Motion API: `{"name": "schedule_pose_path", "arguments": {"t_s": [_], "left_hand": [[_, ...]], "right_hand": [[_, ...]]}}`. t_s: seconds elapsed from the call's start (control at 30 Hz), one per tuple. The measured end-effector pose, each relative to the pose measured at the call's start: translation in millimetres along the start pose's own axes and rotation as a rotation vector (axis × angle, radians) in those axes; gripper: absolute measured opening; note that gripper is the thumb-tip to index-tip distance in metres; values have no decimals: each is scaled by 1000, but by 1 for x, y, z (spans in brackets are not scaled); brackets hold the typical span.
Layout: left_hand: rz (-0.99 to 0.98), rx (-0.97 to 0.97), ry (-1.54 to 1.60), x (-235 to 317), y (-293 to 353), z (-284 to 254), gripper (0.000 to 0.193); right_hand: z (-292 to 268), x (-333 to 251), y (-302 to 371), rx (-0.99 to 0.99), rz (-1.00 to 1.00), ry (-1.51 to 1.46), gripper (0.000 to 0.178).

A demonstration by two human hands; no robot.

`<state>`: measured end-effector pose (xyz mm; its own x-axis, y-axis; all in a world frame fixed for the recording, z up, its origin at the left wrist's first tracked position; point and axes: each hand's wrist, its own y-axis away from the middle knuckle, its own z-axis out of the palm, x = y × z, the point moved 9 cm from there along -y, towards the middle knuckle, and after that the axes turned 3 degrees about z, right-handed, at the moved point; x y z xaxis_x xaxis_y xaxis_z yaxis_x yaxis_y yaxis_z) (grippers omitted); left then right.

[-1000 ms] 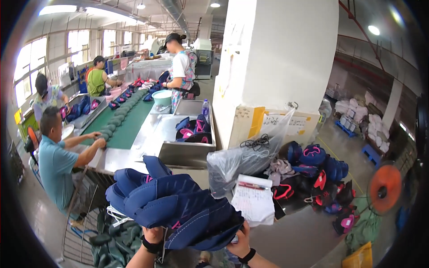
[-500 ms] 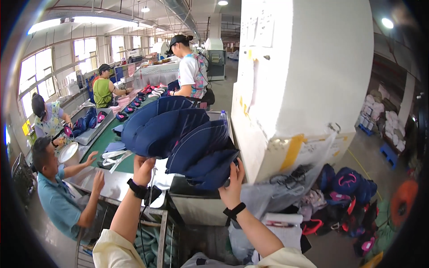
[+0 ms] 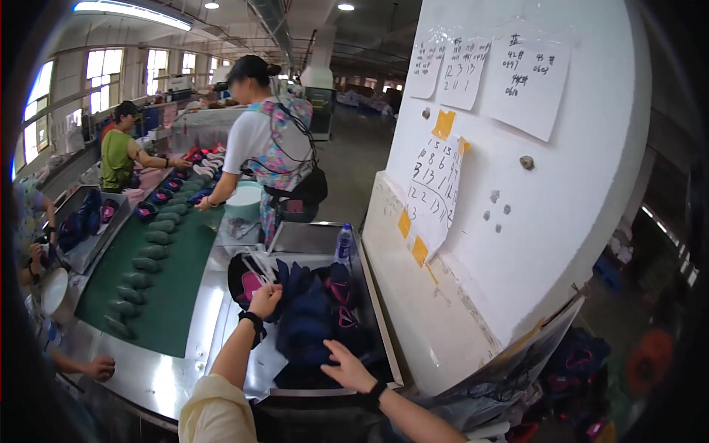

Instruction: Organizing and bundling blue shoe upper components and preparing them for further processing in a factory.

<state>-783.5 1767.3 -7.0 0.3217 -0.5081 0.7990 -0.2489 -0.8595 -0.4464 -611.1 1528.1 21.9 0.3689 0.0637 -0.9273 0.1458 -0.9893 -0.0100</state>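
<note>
My left hand is closed on a few thin white strips that stick up past its fingers. Just beyond it is a dark upper with a pink inside. A stack of navy shoe uppers fills the metal tray in front of me, and several show pink trim. My right hand lies over the near edge of this stack, its fingers apart with nothing held in them. Whether its fingertips touch the fabric I cannot tell.
A green belt at my left carries a row of grey-green shoe lasts. Two people work along it, and another person's hand is at lower left. A bottle stands behind the stack. A white pillar rises at right.
The fanned navy uppers I held up in both hands now lie in the tray. My left hand has taken hold of white strips; my right hand has let go. The view has shifted.
</note>
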Motion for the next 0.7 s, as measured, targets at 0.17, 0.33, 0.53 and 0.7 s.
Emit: {"name": "schedule_pose_path", "arguments": {"t_s": [0.17, 0.33, 0.53, 0.7], "left_hand": [[38, 99, -262, 67, -75, 55, 28], [-22, -483, 372, 211, -35, 115, 35], [-251, -1658, 957, 385, 215, 184, 35], [281, -2308, 516, 466, 438, 208, 42]], "right_hand": [[-20, -39, 103, -187, 41, -136, 56], [-62, -42, 213, 244, 163, -98, 52], [-92, -100, 352, 817, -27, 192, 66], [-46, -156, 475, 858, -117, 849, 76]]}}
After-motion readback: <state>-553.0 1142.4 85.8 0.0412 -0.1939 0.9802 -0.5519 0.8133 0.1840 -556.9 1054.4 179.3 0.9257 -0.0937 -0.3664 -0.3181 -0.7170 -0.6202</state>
